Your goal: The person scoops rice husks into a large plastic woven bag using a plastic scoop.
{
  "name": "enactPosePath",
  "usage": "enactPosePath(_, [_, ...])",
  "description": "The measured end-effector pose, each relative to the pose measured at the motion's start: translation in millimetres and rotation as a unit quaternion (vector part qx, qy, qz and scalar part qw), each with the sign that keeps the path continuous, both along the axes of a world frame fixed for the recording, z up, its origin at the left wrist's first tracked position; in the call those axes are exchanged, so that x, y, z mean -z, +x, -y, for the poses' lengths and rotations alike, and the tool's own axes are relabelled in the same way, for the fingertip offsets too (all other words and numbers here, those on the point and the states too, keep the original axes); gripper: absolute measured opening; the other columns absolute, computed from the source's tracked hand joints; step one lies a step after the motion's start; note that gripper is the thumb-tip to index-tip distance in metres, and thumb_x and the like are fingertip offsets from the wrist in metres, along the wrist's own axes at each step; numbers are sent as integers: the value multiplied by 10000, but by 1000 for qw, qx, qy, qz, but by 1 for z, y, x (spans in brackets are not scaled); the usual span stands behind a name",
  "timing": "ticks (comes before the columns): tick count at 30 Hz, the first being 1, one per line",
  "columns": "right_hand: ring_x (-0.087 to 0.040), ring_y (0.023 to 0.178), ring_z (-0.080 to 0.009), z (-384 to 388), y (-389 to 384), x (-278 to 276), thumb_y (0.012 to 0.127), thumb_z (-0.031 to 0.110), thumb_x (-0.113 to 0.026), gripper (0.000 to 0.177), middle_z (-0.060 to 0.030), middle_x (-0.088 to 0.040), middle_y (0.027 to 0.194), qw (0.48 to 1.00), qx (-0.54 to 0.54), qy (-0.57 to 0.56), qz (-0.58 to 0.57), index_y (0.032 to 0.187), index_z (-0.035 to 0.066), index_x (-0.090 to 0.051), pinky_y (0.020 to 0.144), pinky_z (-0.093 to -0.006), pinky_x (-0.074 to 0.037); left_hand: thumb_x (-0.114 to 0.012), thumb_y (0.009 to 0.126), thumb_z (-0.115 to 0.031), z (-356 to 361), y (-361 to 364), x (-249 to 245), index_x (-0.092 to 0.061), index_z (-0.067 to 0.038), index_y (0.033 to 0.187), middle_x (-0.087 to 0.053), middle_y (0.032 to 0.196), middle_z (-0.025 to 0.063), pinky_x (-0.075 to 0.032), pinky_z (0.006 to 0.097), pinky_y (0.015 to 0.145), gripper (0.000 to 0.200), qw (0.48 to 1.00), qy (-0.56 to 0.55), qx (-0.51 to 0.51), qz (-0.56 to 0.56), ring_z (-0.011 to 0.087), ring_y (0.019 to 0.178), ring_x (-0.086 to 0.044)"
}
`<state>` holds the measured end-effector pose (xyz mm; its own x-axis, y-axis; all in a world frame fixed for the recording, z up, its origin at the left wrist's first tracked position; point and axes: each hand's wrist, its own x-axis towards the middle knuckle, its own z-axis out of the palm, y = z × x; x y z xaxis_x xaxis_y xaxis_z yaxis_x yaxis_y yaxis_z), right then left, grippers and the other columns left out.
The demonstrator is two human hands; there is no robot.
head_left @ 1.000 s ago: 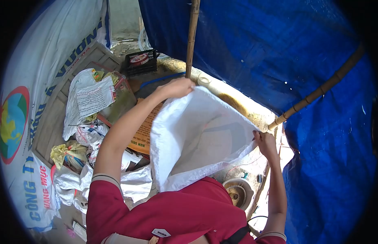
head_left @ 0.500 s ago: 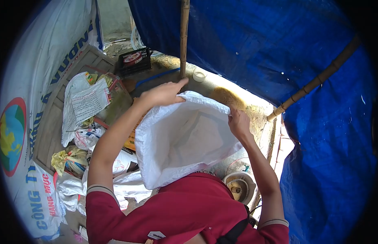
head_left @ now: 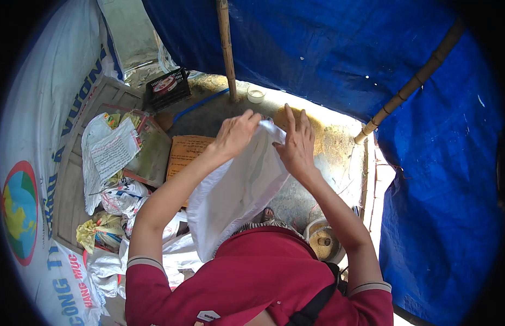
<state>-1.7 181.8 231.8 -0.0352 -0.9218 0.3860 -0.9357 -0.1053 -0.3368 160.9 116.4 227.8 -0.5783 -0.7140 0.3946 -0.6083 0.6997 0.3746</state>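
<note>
A white woven sack (head_left: 231, 185) hangs in front of my body, its mouth facing up toward me and drawn narrow. My left hand (head_left: 237, 136) is closed on the far part of its folded rim. Just right of that grip, my right hand (head_left: 298, 144) has its fingers stretched out and apart, with the thumb close against the sack's edge. The near side of the sack lies by my red shirt.
On the left lie filled plastic bags (head_left: 122, 198), a printed white sack (head_left: 111, 152) and an orange printed sheet (head_left: 186, 155). A bucket (head_left: 335, 251) with grain-like contents stands low right. Behind are a black crate (head_left: 166, 89), a small tub (head_left: 256, 96), bamboo poles (head_left: 227, 51) and blue tarp (head_left: 317, 49).
My right hand has let go of the sack's right rim and moved left and up, fingers now spread. My left hand has shifted slightly right. The sack's mouth has narrowed.
</note>
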Motion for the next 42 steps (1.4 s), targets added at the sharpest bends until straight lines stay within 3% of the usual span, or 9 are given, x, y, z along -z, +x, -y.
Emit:
enactPosePath(5, [-275,1203,-445,-29,8,32,613,113,-718,989,-312,-221,1308,998,35,32,-46,1366,144,-77,952,-476,-293,-498,803,-89,36,3,-9,-518,-30,876,-560,798,137,-466,437,614,96,998,-37,-56,16,351,714,-575])
enactPosePath(7, [-327,1166,-453,-30,-10,43,634,86,-685,969,-313,-215,1304,988,29,126,82,1365,140,-52,892,-444,-375,-502,805,-110,45,10,-10,-539,-40,886,-575,806,130,-473,425,623,114,996,-27,-69,39,342,717,-582])
enactPosePath(17, [-564,810,-380,-23,-44,54,744,83,-491,358,-255,-537,891,973,3,196,120,1096,46,-432,717,-444,-432,-518,800,-165,78,53,-20,-576,-59,941,-606,731,150,-468,399,575,186,989,-99,-111,-27,313,676,-602])
enactPosePath(21, [-565,764,-400,-18,-44,51,757,76,-424,234,-271,-564,738,952,35,189,238,925,-10,-564,695,-454,-433,-667,689,-236,17,59,-26,-350,-66,1267,-472,1168,198,-330,415,896,681,986,-107,-122,-43,345,1094,-434])
enactPosePath(25, [-586,718,-378,-12,-60,59,752,61,-398,281,-268,-568,747,948,27,143,282,965,-7,-568,677,-427,-448,-741,604,-270,-38,104,5,-187,-60,1334,-295,1310,212,-240,425,997,940,946,27,-320,34,359,1180,-341])
enactPosePath(27, [-611,626,-319,-10,-63,62,756,46,-375,302,-243,-585,721,927,33,178,328,971,-16,-578,607,-383,-482,-740,597,-231,-51,144,57,-174,-38,1334,-338,1290,209,-281,378,984,949,935,198,-267,-124,379,1146,-378])
enactPosePath(33, [-616,566,-241,-5,-45,59,780,41,-355,304,-189,-597,685,902,36,210,375,980,-34,-572,510,-332,-507,-621,695,-126,-77,189,102,-420,25,1129,-558,983,224,-396,359,847,502,910,330,-233,-90,348,946,-535])
enactPosePath(35, [-616,563,-247,-1,-42,57,787,51,-356,306,-199,-596,691,906,29,205,369,989,-36,-568,509,-329,-503,-559,729,-83,-70,185,89,-471,46,1000,-573,908,222,-418,361,778,313,922,195,-262,-209,325,874,-563])
enactPosePath(42, [-611,612,-300,-4,-65,102,836,144,-414,241,-219,-583,661,961,-6,247,126,876,-34,-571,600,-382,-465,-516,797,-125,-65,155,90,-557,-2,847,-552,857,221,-400,435,716,139,931,113,-336,-87,397,817,-517])
